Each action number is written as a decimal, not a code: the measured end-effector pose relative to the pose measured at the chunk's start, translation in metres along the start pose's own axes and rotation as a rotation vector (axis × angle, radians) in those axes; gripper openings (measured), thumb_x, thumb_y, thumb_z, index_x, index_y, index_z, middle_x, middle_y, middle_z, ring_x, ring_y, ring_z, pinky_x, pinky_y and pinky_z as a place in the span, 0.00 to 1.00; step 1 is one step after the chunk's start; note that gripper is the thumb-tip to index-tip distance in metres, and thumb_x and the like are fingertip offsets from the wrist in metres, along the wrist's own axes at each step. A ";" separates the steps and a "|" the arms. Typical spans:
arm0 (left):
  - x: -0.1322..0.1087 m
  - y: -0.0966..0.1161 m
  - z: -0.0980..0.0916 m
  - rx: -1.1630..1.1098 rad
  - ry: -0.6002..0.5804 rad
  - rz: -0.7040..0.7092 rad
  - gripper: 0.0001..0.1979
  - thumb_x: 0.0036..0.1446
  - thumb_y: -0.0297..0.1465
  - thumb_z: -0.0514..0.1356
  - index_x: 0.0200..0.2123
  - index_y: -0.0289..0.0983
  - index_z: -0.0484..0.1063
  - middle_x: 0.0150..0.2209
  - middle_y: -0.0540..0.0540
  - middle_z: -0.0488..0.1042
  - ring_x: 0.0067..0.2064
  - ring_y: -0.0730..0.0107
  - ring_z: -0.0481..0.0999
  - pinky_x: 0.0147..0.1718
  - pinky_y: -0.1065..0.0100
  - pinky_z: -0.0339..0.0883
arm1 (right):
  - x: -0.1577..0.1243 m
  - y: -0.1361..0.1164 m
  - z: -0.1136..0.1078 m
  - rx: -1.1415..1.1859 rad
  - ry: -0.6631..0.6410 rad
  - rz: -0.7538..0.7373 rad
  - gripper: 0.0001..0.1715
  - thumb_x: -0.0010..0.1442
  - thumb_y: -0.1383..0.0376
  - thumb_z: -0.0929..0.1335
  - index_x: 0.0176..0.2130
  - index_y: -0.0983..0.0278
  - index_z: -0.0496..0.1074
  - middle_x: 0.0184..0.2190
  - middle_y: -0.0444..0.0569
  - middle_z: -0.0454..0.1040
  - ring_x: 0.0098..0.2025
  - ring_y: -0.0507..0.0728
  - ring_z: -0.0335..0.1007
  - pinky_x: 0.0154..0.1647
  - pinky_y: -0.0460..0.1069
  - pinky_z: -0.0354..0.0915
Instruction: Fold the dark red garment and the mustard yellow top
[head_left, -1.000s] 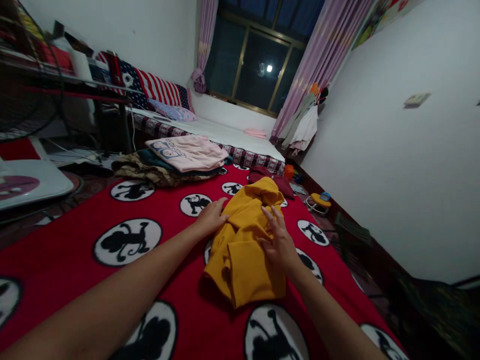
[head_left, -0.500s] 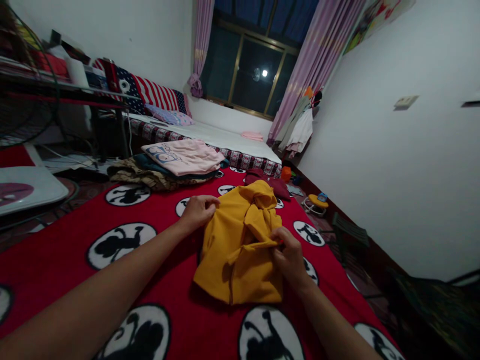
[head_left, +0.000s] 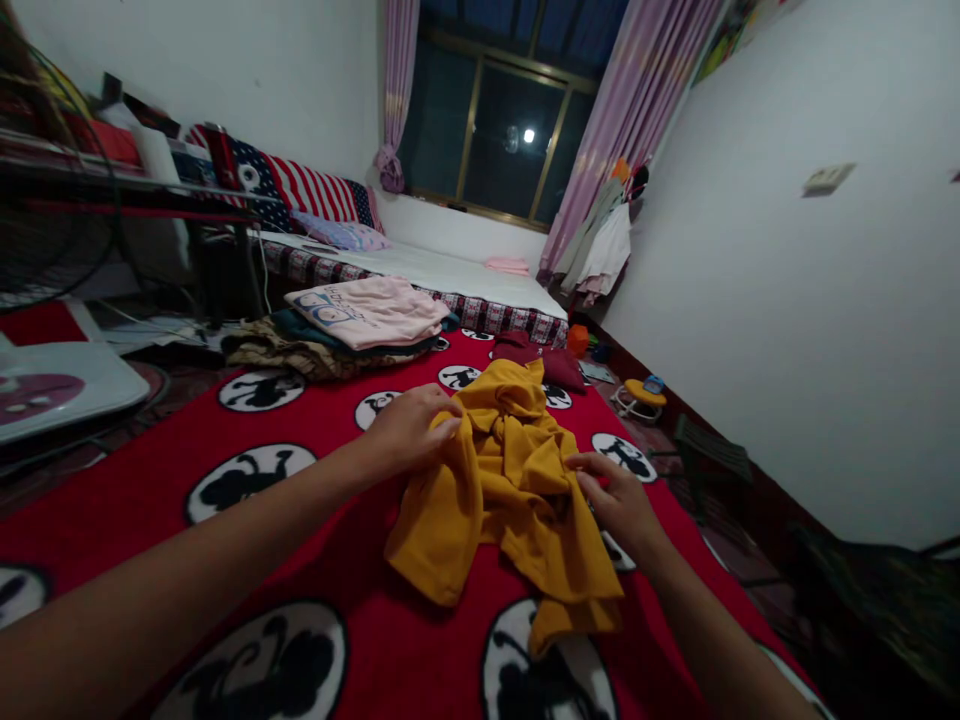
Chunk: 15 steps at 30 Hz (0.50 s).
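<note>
A yellow hooded jacket lies rumpled on a red blanket with black-and-white round figures. Its hood points away from me, and the lower front parts spread to either side, with blanket showing between them. My left hand pinches the jacket's left side near the shoulder, raising a fold of cloth. At the opposite edge is my right hand, its thumb and forefinger slightly apart and the fingertips touching the fabric.
Folded clothes are stacked at the far left of the blanket, a pink one on top. Dark red clothing lies behind the jacket. A yellow stool and a dark folding stool stand along the right wall.
The jacket's front has been spread apart, its right part now further right and nearer me. My left hand has shifted right with the cloth; my right hand moved right and its fingers loosened.
</note>
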<state>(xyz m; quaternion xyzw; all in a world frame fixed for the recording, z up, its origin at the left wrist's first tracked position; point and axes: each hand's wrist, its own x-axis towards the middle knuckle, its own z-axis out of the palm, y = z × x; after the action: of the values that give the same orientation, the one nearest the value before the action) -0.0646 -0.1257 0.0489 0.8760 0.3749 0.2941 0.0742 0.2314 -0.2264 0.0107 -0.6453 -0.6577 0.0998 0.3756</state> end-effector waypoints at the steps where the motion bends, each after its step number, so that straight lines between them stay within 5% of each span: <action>1: 0.006 0.009 0.006 -0.035 -0.006 0.023 0.13 0.59 0.33 0.55 0.40 0.37 0.78 0.42 0.42 0.76 0.46 0.63 0.74 0.48 0.65 0.66 | -0.001 -0.005 0.006 -0.006 -0.013 -0.007 0.15 0.60 0.59 0.62 0.37 0.62 0.74 0.37 0.50 0.77 0.41 0.60 0.71 0.43 0.53 0.64; 5: 0.034 0.034 0.040 0.033 -0.175 0.083 0.24 0.53 0.30 0.62 0.55 0.39 0.70 0.56 0.38 0.68 0.56 0.55 0.69 0.53 0.60 0.64 | -0.012 -0.017 0.031 -0.090 -0.045 -0.208 0.14 0.62 0.55 0.64 0.38 0.60 0.75 0.39 0.50 0.77 0.44 0.61 0.69 0.47 0.56 0.61; 8: 0.057 0.039 0.066 0.189 -0.271 0.105 0.41 0.47 0.24 0.64 0.64 0.43 0.57 0.67 0.34 0.50 0.64 0.44 0.57 0.55 0.51 0.63 | -0.021 -0.013 0.043 0.029 0.095 -0.349 0.10 0.62 0.59 0.66 0.41 0.60 0.73 0.43 0.51 0.75 0.47 0.60 0.68 0.50 0.56 0.62; 10: 0.071 0.038 0.078 0.259 -0.243 0.192 0.40 0.50 0.22 0.62 0.65 0.46 0.56 0.69 0.36 0.44 0.66 0.42 0.53 0.54 0.49 0.62 | -0.024 -0.007 0.045 0.176 0.217 -0.351 0.10 0.64 0.60 0.64 0.42 0.61 0.72 0.43 0.51 0.74 0.47 0.59 0.68 0.50 0.55 0.63; 13: 0.089 0.033 0.090 0.267 -0.236 0.364 0.24 0.58 0.25 0.55 0.57 0.44 0.68 0.64 0.41 0.60 0.61 0.52 0.63 0.52 0.61 0.63 | -0.024 0.003 0.040 0.326 0.382 -0.171 0.16 0.66 0.57 0.60 0.42 0.61 0.72 0.42 0.51 0.73 0.46 0.58 0.69 0.47 0.53 0.65; 15: 0.097 0.029 0.091 0.237 -0.268 0.381 0.16 0.58 0.25 0.54 0.47 0.38 0.77 0.52 0.44 0.74 0.53 0.60 0.71 0.46 0.70 0.63 | -0.022 0.009 0.037 0.406 0.423 0.006 0.21 0.66 0.53 0.58 0.42 0.63 0.72 0.42 0.52 0.73 0.44 0.58 0.70 0.41 0.51 0.67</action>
<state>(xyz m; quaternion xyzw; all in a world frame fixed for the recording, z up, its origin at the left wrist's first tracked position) 0.0585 -0.0697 0.0291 0.9645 0.2220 0.1384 -0.0366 0.2126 -0.2326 -0.0289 -0.5656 -0.5295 0.0938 0.6253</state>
